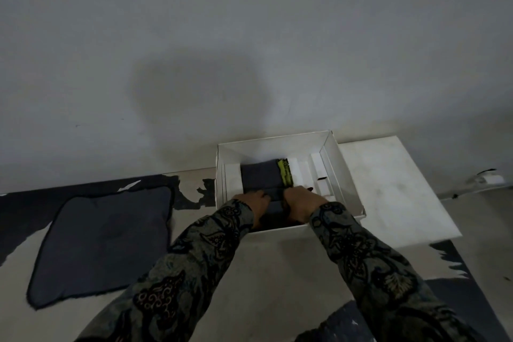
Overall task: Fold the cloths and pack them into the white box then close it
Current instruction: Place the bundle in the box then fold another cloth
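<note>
The white box [344, 175] stands lidless on the floor by the wall. Inside lie a folded dark grey cloth [259, 176] and a yellow-green cloth [286, 175] beside it. My left hand [251, 203] and my right hand [301, 203] are both down in the near part of the box, gripping another folded dark cloth [276, 197] between them. The near end of that cloth is hidden by my hands and the box wall. A dark grey cloth [102, 244] lies spread flat on the floor to the left.
The box's white lid [394, 191] lies flat on the floor right of the box. White cardboard inserts [319, 172] stand inside the box on its right side. A grey wall rises just behind. The floor is patterned light and dark.
</note>
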